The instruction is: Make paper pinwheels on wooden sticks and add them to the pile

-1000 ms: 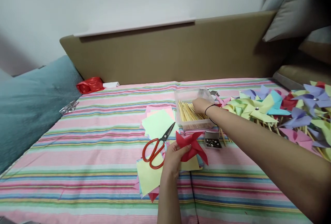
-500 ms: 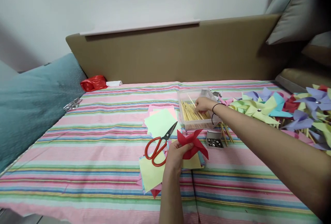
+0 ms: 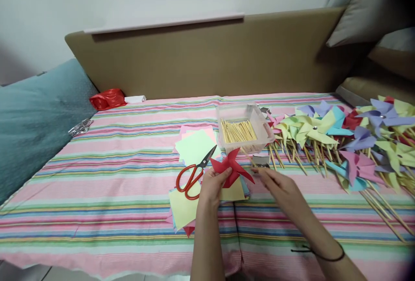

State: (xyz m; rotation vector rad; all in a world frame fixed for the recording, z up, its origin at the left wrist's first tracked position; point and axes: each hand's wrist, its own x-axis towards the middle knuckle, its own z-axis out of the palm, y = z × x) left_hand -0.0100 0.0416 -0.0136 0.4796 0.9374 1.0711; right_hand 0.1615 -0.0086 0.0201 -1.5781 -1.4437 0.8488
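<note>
My left hand [image 3: 214, 186] pinches a red paper pinwheel [image 3: 231, 166] with folded, pointed blades, thumb on its front. To the right of it, my right hand [image 3: 280, 188] has its fingers closed on a thin wooden stick [image 3: 249, 157], which slants up and left towards the clear box; much of the stick is hidden. Just beyond those fingertips is a small open box of metal tacks [image 3: 261, 160], partly covered by the hand. Red-handled scissors [image 3: 191, 181] lie left of my left hand, across paper sheets.
A clear plastic box [image 3: 266, 132] holds many wooden sticks [image 3: 239, 132]. Green and pink paper sheets [image 3: 197, 145] lie left of it, yellow sheets [image 3: 183, 209] nearer. Many finished pinwheels [image 3: 314, 129] are heaped at right. A red plastic bag [image 3: 108, 99] lies at the back left.
My right hand has come out of the clear box with a stick and moved nearer, beside the red pinwheel. My left hand keeps its hold. The view has shifted slightly.
</note>
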